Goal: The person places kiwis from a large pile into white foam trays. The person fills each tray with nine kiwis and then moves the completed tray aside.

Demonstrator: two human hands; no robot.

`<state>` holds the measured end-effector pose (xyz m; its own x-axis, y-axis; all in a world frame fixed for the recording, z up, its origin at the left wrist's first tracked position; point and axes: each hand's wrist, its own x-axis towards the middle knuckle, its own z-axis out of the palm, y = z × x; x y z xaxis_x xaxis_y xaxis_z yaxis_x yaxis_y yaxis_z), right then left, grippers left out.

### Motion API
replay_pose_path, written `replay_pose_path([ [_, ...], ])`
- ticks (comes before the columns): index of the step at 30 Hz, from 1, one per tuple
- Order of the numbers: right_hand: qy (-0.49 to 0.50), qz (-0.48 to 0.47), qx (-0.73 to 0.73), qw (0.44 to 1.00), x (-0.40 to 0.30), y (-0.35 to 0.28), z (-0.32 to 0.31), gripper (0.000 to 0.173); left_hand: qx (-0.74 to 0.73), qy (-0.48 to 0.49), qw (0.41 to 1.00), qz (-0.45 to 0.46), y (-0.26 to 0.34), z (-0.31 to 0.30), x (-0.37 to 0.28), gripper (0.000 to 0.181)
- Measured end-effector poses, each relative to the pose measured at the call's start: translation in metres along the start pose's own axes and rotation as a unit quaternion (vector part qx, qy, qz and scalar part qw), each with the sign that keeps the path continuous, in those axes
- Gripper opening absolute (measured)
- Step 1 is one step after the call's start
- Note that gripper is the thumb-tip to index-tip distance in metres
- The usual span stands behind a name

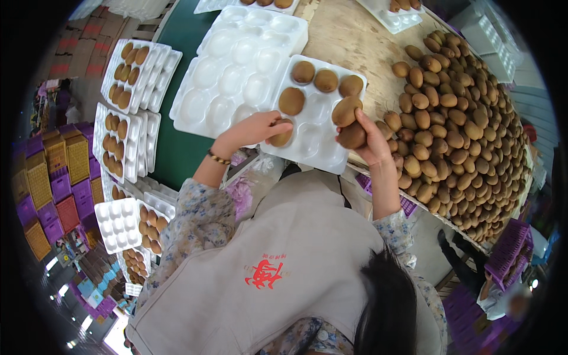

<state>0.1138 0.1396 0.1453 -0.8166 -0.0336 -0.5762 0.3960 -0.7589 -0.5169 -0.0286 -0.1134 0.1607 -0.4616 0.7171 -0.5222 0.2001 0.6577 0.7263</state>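
Observation:
A white moulded tray (316,106) lies before me, its cups partly filled with brown kiwifruit. Three kiwifruit (326,80) sit along its far row, and another kiwifruit (291,101) rests in the left column. My left hand (262,128) has its fingers around a kiwifruit (282,133) at the tray's near left cup. Two kiwifruit are in my right hand (372,140) over the tray's right side: one upper kiwifruit (347,111) and one lower kiwifruit (353,136). Bare cups show down the tray's middle column.
Stacked white trays (230,80) adjoin the left side. Right of me, a large kiwifruit pile (457,128) covers the wooden table (337,31). Filled trays (126,75) line the green surface's (177,133) far left edge. A person holds a purple crate (508,255) at lower right.

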Motion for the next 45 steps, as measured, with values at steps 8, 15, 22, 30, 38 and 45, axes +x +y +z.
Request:
replay_pose_path([
  [8,-0.058,-0.018,0.085,0.995,-0.038,0.053,-0.004,0.054,0.229,0.234,0.944,0.042,0.01,0.013,-0.017,0.031],
  [15,0.013,-0.091,0.171,0.981,-0.113,0.104,-0.053,0.056,-0.127,-0.028,0.98,0.153,0.049,0.062,-0.049,0.04],
  [22,0.172,-0.127,-0.052,0.975,-0.131,0.122,-0.01,0.055,-0.065,-0.011,0.971,0.229,0.075,0.132,-0.032,0.042],
  [30,0.29,-0.14,0.042,0.946,-0.164,0.131,-0.028,0.058,-0.389,-0.309,0.867,0.029,0.032,0.13,-0.045,0.037],
  [38,0.359,-0.074,0.078,0.927,-0.187,0.173,-0.063,0.044,-0.44,-0.263,0.842,-0.168,-0.11,0.185,-0.007,0.041],
  [45,0.356,0.021,-0.006,0.934,-0.199,0.152,-0.087,0.048,-0.525,0.036,0.834,-0.163,-0.206,0.254,0.083,0.048],
])
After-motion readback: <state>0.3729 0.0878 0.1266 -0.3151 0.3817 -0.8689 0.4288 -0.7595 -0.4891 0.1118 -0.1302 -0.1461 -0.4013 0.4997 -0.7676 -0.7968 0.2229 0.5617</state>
